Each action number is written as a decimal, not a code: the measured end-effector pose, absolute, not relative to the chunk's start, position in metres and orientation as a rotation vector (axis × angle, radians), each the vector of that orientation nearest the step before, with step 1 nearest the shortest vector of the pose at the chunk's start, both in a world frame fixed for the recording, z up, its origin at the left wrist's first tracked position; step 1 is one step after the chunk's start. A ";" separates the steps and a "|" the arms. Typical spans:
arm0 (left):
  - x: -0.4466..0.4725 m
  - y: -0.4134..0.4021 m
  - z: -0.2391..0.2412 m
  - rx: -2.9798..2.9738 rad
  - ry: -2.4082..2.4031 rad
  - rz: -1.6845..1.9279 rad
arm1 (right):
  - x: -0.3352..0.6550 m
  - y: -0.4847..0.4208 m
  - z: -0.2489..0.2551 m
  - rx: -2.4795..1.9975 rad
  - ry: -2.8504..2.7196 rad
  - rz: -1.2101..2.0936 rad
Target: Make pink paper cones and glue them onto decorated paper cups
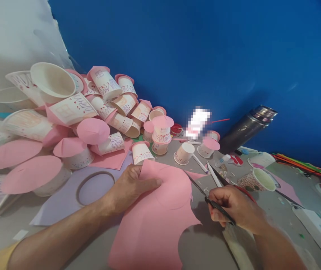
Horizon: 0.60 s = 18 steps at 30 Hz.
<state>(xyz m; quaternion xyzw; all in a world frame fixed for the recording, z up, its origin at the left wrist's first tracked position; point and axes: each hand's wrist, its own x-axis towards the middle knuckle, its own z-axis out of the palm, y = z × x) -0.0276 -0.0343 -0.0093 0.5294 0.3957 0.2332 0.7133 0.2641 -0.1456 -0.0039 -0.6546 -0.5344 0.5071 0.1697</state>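
Pink sheet (151,232), scissors (212,203) at edge; purple scribble (116,141) on cup (110,146) unreadable.

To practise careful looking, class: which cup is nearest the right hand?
The brown-patterned cup, just beyond the right hand holding the scissors. Its pale green inside shows; the other cups are farther from that hand.

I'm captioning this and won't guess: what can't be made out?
Head view, every item:
Left hand: most fingertips hidden behind the pink paper.
Scissors: handles partly covered by the right hand.
Pink paper: cut off by the bottom edge.
Bright rectangle: blurred by pixelation.
Power strip: cut off by the right edge.
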 end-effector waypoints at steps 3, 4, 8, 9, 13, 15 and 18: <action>-0.027 -0.035 -0.010 1.201 0.904 0.519 | 0.263 -0.145 -0.004 -1.863 -1.514 1.431; -0.027 -0.035 -0.010 1.204 0.905 0.524 | 0.263 -0.145 -0.004 -1.863 -1.511 1.430; -0.027 -0.035 -0.011 1.194 0.891 0.523 | 0.262 -0.145 -0.001 -1.895 -1.512 1.424; -0.027 -0.035 -0.011 1.194 0.886 0.512 | 0.261 -0.145 0.000 -1.906 -1.519 1.418; -0.027 -0.037 -0.009 1.232 0.906 0.504 | 0.261 -0.147 0.003 -1.939 -1.562 1.394; -0.026 -0.038 -0.008 1.242 0.922 0.512 | 0.263 -0.147 0.003 -1.943 -1.568 1.389; -0.025 -0.039 -0.008 1.222 0.906 0.514 | 0.268 -0.146 -0.001 -1.928 -1.541 1.326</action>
